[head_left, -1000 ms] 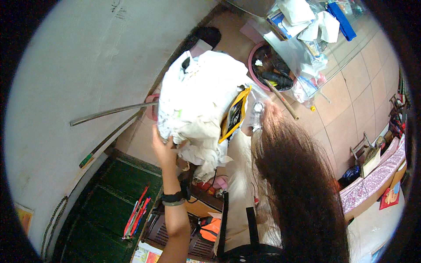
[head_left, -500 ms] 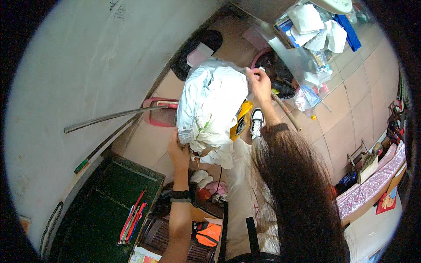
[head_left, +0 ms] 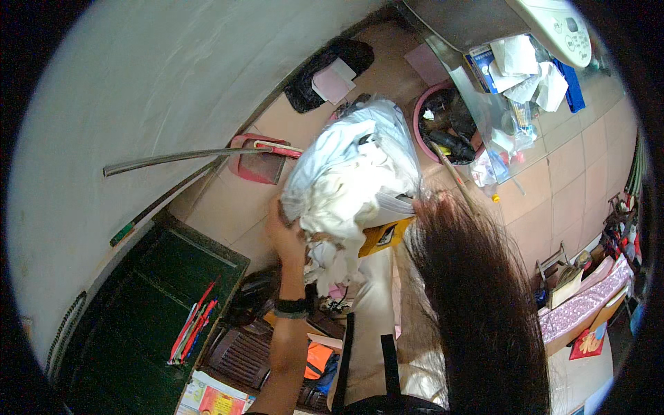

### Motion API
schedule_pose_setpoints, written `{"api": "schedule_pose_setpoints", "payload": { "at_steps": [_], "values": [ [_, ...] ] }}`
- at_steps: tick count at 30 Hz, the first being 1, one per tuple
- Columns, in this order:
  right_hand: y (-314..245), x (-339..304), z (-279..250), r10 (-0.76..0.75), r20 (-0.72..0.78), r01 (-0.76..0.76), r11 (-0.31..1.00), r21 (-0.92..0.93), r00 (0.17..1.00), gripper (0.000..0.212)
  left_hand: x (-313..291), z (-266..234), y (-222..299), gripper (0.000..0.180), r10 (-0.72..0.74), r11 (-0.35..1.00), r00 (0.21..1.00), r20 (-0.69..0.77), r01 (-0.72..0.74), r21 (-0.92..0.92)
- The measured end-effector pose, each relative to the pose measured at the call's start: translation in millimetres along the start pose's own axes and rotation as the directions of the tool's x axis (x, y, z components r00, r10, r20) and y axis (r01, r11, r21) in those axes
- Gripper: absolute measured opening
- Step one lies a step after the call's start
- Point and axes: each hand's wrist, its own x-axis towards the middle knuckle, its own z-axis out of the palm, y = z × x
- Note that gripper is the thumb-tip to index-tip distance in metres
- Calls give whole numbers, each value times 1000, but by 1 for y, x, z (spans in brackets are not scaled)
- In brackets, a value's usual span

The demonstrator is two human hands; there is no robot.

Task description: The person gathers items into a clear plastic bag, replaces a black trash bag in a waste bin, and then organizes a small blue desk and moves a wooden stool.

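Note:
A large clear plastic bag (head_left: 394, 138), stuffed with pale blue and white crumpled plastic wrappings (head_left: 346, 187), hangs in front of me above the floor. My left hand (head_left: 285, 232), with a dark band at its wrist, closes on the bag's lower left edge; its fingertips are partly behind the plastic. At the bag's right edge is my right hand (head_left: 420, 202), nearly all covered by long dark hair (head_left: 477, 297), so its fingers do not show clearly. A yellow package (head_left: 386, 236) sits under the bag's lower right side.
To the left, a red dustpan (head_left: 259, 160) and long poles lean by the wall. A pink-rimmed bin (head_left: 417, 124) with a black liner stands right of the bag. A glass-topped table (head_left: 477, 117) holds papers. At lower left lies a dark green board (head_left: 138, 304) with several pens.
My right hand has come down from the bag's upper right to its lower right edge, behind the hair. The bag has shifted slightly right, and the yellow package shows more.

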Motion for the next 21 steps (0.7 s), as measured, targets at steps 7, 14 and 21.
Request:
{"api": "schedule_pose_setpoints", "payload": {
  "at_steps": [7,14,21],
  "values": [
    [-6,-16,27,162,-52,-157,984,86,985,27,-15,76,11,49,37,966,992,-122,-4,260],
    [19,11,29,309,-270,-194,905,378,912,33,-22,107,33,72,53,963,993,-109,-22,269],
    [6,26,42,45,-47,-45,999,-4,998,39,-37,89,18,75,21,991,991,-131,-4,131]
  ]
}}
